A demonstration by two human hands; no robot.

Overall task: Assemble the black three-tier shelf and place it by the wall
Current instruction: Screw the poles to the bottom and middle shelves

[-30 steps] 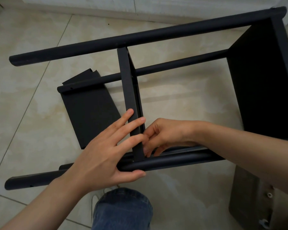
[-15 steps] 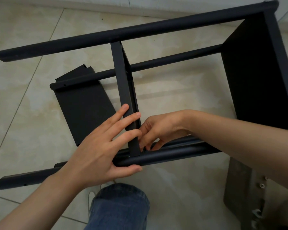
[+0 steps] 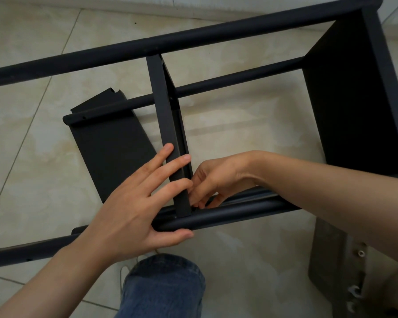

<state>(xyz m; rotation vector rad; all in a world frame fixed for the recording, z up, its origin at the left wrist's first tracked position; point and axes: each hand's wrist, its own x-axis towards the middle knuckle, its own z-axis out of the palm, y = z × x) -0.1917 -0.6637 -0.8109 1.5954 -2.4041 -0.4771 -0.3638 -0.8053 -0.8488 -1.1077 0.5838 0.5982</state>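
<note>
The black shelf (image 3: 228, 216) lies on its side on the tiled floor (image 3: 32, 157), its long poles running left to right, with the wall's base (image 3: 193, 8) along the far edge. A middle tier panel (image 3: 163, 115) stands edge-up between the far pole (image 3: 170, 40) and the near pole. A second tier panel (image 3: 349, 99) closes the frame at the right end.

The left grip (image 3: 133, 212) is spread wide. Its straight fingers lie flat across the near end of the middle tier panel, and the thumb lies along the near side of the near pole, so the joint sits just right of the palm.

The right grip (image 3: 216, 180) reaches in from the right, just beside that joint, with its fingers curled down into the corner. I cannot tell whether they pinch anything there.

A loose panel (image 3: 110, 152) lies flat on the floor under the left part of the frame. A knee in jeans (image 3: 163, 285) is at the near edge.
</note>
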